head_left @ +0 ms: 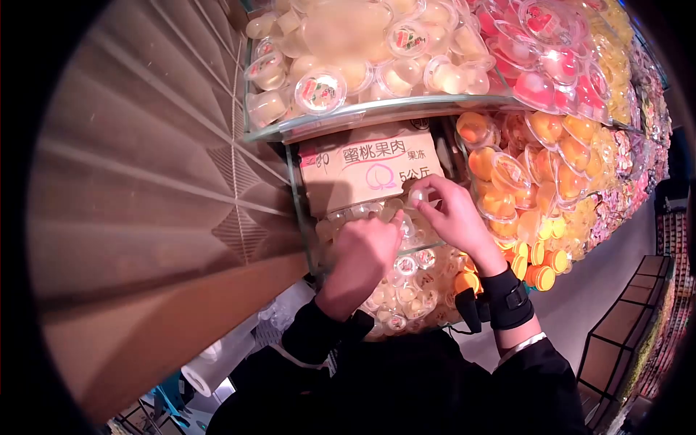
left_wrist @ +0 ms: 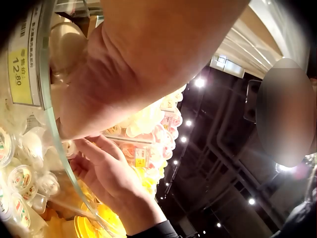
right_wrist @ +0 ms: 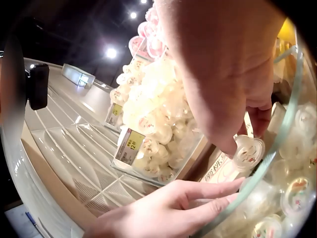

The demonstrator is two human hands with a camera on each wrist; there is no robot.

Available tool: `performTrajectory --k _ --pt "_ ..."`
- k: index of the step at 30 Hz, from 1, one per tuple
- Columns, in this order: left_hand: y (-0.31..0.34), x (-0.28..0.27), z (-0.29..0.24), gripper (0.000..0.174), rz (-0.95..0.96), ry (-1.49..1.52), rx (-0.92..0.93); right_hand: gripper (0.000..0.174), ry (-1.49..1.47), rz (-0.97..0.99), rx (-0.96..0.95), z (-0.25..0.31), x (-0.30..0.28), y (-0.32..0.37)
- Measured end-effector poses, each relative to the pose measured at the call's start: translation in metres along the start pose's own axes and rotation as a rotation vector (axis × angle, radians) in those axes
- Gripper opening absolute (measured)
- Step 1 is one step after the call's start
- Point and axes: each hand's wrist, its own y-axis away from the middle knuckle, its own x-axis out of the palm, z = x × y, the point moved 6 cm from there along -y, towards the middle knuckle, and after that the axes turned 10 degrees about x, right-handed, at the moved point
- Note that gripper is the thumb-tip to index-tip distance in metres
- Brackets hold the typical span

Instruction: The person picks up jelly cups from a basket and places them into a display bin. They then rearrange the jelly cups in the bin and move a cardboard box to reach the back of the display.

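Jelly cup point(head_left: 417, 196) pinched in the right hand point(head_left: 458, 222) at the cardboard sign's point(head_left: 339, 185) lower corner; left hand point(head_left: 365, 250), visible fingers extended and slightly apart, below the sign.

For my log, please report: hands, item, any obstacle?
Right hand pinches clear, round-lidded plastic jelly cup. Left hand open near clear glass panel. Handwritten tan cardboard sign close beyond cup.

A pale wall point(head_left: 159, 138) with wavy raised panels rises on the left of the head view, a plain brown band point(head_left: 188, 319) along its lower edge. On the right, a smooth grey floor point(head_left: 562, 308) runs beside a low black-framed rack point(head_left: 616, 330), with packed shelves point(head_left: 676, 254) behind. The left wrist view shows a dark ceiling point(left_wrist: 208, 183) with pipes point(left_wrist: 222, 114) and small bright spotlights point(left_wrist: 199, 82).
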Motion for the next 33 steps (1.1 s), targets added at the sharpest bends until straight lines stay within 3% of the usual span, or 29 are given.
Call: performTrajectory --k 2,3,9,12,16,23,25,28,29,32,33 --pt "0.004 -0.01 -0.001 0.029 -0.219 0.079 0.123 0.019 -0.015 -0.085 -0.013 -0.01 0.008 -0.002" --pt "0.004 -0.012 0.0 0.03 -0.229 0.114 0.143 0.019 -0.019 -0.082 -0.009 -0.014 0.011 0.0" --pt "0.003 -0.003 0.005 0.034 -0.145 0.028 0.11 0.025 0.144 0.136 0.007 -0.019 0.021 -0.007" --pt "0.002 0.0 0.008 0.038 -0.089 0.045 0.048 0.02 0.263 0.112 -0.076 -0.01 0.023 -0.012" --pt "0.005 0.001 0.007 0.039 -0.141 0.046 0.073 0.017 0.412 0.15 -0.019 0.001 0.025 -0.009" --pt "0.004 0.001 0.01 0.034 -0.251 0.078 0.135 0.013 0.564 0.088 -0.037 0.002 0.03 -0.01" --pt "0.005 -0.001 0.011 0.029 -0.372 0.105 0.165 0.022 0.571 0.039 -0.074 0.006 0.024 -0.008" --pt "0.007 -0.002 0.01 0.029 -0.271 0.156 0.149 0.039 0.683 0.04 0.029 -0.004 0.02 -0.013" --pt "0.009 -0.005 0.008 0.026 -0.334 0.136 0.175 0.041 0.68 0.015 0.057 -0.012 0.022 -0.016" --pt "0.008 -0.001 0.009 0.024 -0.302 0.122 0.147 0.037 0.599 -0.081 -0.024 -0.016 0.027 -0.016" --pt "0.009 0.0 0.009 0.023 -0.315 0.132 0.155 0.024 0.536 -0.093 0.028 -0.006 0.023 -0.012"
